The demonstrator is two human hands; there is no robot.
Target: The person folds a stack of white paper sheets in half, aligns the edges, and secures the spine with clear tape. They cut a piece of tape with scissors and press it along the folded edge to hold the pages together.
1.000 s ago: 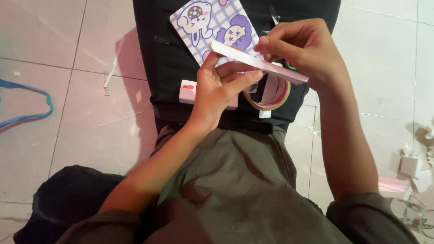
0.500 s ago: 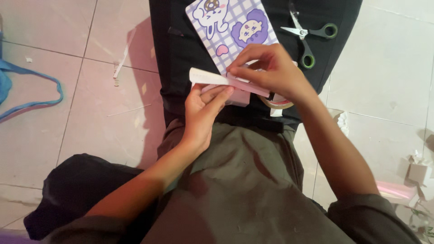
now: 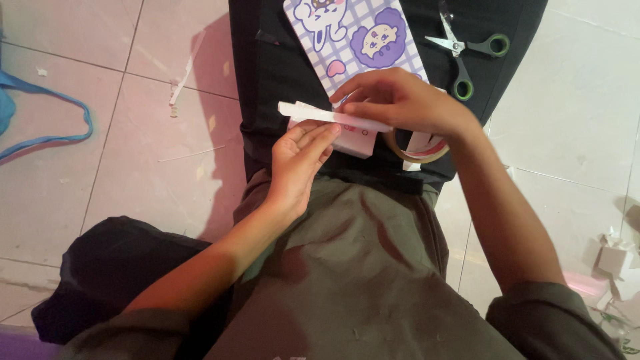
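A folded strip of white paper is held flat between both hands above a black cloth. My right hand pinches the strip's right part from above. Under it, my left hand supports the strip with its fingers stretched out. Below the strip lies a small pink-white piece. A roll of tape peeks out under my right wrist. Behind the hands lies a purple checked card with cartoon animals.
Green-handled scissors lie on the black cloth at the upper right. A blue cord curls on the tiled floor at the left. Paper scraps sit at the right edge. A thin white strip lies on the floor.
The view has shifted, so hands and card sit lower in the picture and the scissors came into sight. The strip was tilted and is level now, with my right hand sliding along it.
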